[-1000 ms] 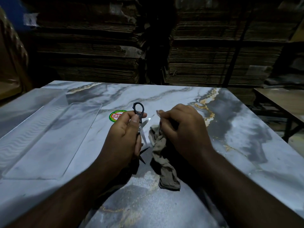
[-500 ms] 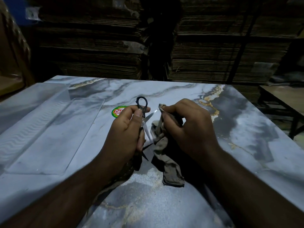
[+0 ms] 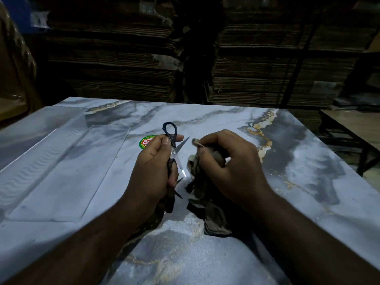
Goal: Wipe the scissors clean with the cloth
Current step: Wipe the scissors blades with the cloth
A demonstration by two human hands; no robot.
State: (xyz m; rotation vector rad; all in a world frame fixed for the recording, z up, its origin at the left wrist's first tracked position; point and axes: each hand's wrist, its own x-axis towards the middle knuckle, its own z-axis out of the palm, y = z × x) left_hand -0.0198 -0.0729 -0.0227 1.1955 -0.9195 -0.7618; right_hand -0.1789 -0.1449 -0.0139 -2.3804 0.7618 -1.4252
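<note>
Pinching the cloth (image 3: 202,177) between thumb and fingertip, our right hand (image 3: 228,167) bunches a corner, likely for wiping. Just beside it, our left hand (image 3: 153,171) is clamped around the scissors (image 3: 174,155), blades spread and exposed toward the cloth, above the table (image 3: 308,161).

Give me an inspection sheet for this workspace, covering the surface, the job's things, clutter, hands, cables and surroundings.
Surface: marble-pattern table, a round sticker partly hidden by the left hand.
Job's things: scissors open, blades apart, one handle loop up; cloth crumpled, its lower end on the table.
Clutter: clear plastic tray at left.
Hands: left hand grips the scissors; right hand pinches the cloth beside the blades.
Cables: nothing seen.
Surroundings: dim; stacked cardboard sheets behind, another table at right.
</note>
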